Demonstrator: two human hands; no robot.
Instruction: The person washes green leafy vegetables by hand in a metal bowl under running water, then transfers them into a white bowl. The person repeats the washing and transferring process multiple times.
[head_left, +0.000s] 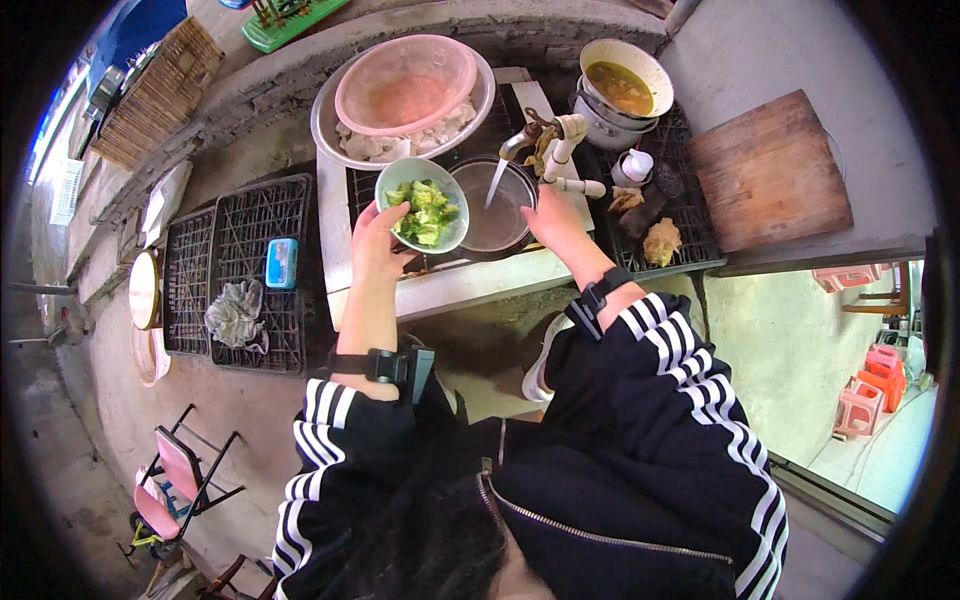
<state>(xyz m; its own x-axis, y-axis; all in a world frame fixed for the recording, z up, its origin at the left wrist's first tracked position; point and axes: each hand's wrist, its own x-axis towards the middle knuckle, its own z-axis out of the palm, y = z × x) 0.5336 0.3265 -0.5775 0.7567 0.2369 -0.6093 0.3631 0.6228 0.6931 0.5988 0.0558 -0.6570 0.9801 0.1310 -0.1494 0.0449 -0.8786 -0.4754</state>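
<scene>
My left hand (379, 244) grips the rim of a pale green bowl (385, 176), its thumb over the inside edge. Chopped green vegetable pieces, which look like broccoli, (426, 214) lie in the bowl. Water runs from a metal tap (517, 142) into a round dark-rimmed pan (480, 176) just right of the bowl. At the pan's right edge is my right hand (553, 217), beside the white pipe (574, 186); its fingertips are partly hidden, so I cannot tell whether they grip the rim.
A pink plastic basket (405, 56) sits in a large metal basin (326, 124) behind the bowl. Stacked pots (611, 135), the top one holding soup, stand back right, near a wooden cutting board (772, 172). Black crates (259, 300) with a cloth and blue box are at left.
</scene>
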